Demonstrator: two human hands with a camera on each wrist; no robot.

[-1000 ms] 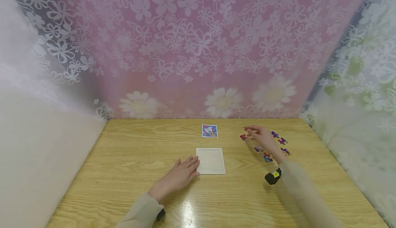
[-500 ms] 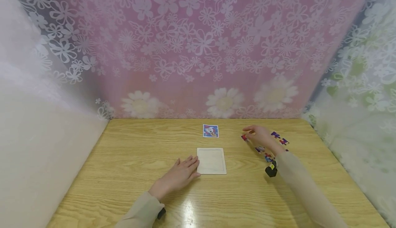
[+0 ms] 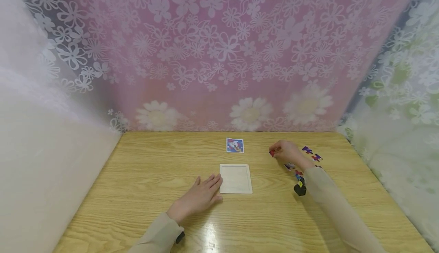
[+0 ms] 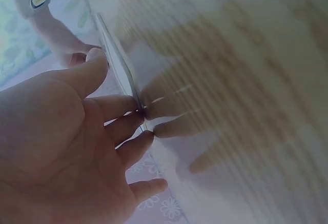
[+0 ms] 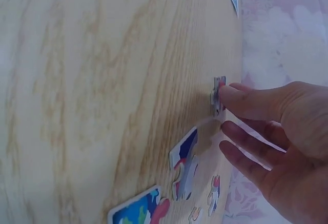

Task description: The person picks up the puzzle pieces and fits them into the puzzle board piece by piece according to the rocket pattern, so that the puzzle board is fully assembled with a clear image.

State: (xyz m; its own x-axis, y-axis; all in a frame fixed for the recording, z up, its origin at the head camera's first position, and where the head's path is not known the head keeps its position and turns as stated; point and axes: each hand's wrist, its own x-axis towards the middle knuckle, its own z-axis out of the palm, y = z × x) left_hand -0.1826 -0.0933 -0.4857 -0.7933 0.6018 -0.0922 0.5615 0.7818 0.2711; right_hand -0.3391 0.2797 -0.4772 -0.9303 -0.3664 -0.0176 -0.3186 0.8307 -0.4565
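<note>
My right hand (image 3: 290, 155) pinches a red and purple jigsaw puzzle piece (image 3: 272, 153) between thumb and index finger at the back right of the table. In the right wrist view the puzzle piece (image 5: 216, 107) stands out past the thumb, close to the tabletop, while the other fingers hang free. My left hand (image 3: 199, 196) lies with fairly straight fingers against the left edge of a flat white puzzle tray (image 3: 236, 179). Nothing lies in that tray. In the left wrist view the fingertips (image 4: 146, 137) touch the tray's edge (image 4: 117, 60).
Several loose puzzle pieces lie around the right forearm, such as a purple piece (image 3: 307, 150) and a blue and red piece (image 3: 298, 175), some partly hidden. A small picture card (image 3: 235, 145) lies behind the tray. Flowered cloth walls (image 3: 192, 74) border the wooden table (image 3: 154, 169).
The fingers of my right hand have come down and closed on the red puzzle piece, which they hovered beside earlier. My left hand stays at the tray's edge. The head view has shifted slightly.
</note>
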